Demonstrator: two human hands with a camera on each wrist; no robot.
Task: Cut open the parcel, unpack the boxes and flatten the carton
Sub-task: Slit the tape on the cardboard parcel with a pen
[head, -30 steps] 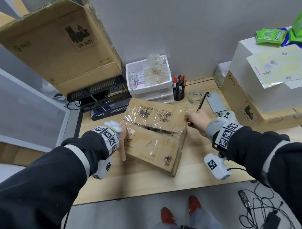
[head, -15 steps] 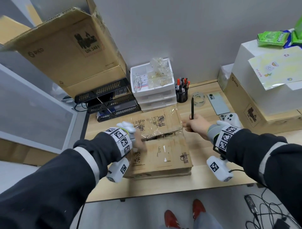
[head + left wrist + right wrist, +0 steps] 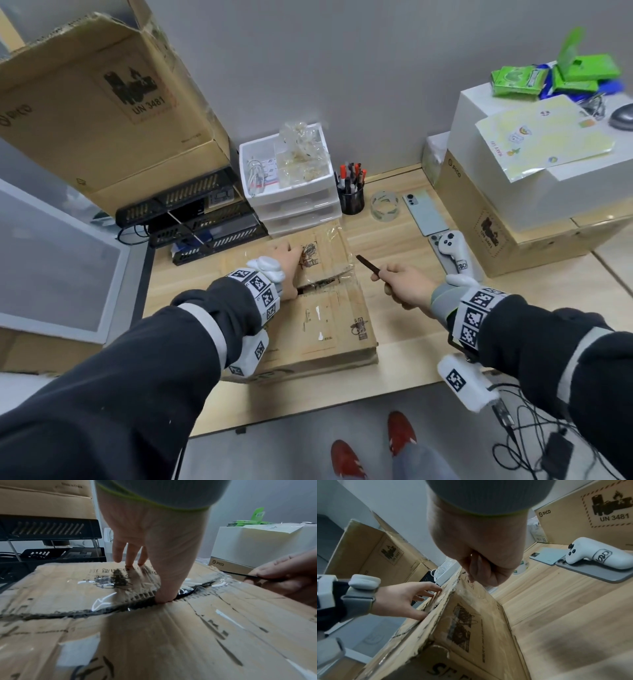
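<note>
A brown taped carton [image 3: 329, 318] lies flat on the wooden desk [image 3: 411, 349], its top seam slit open along the middle. My left hand [image 3: 289, 270] lies on the far flap, fingers spread over the top. In the left wrist view its thumb [image 3: 164, 595] is tucked down into the slit of the carton [image 3: 171, 635]. My right hand [image 3: 406, 286] hovers just right of the carton's top, fist curled round a thin dark cutter [image 3: 368, 265]. The cutter's tip points at the right end of the seam. What the carton holds is hidden.
Behind the carton stand a white drawer unit [image 3: 291, 192], a pen pot [image 3: 352, 198], a tape roll [image 3: 385, 205], a phone [image 3: 424, 212] and a white controller [image 3: 452, 253]. Black trays [image 3: 191, 219] and a big carton [image 3: 102, 113] are at the left; stacked boxes [image 3: 496, 219] at the right.
The carton has been turned square to the desk. My left hand moved from its left side onto the far flap. My right hand drew back, the cutter tipping from upright to pointing at the seam.
</note>
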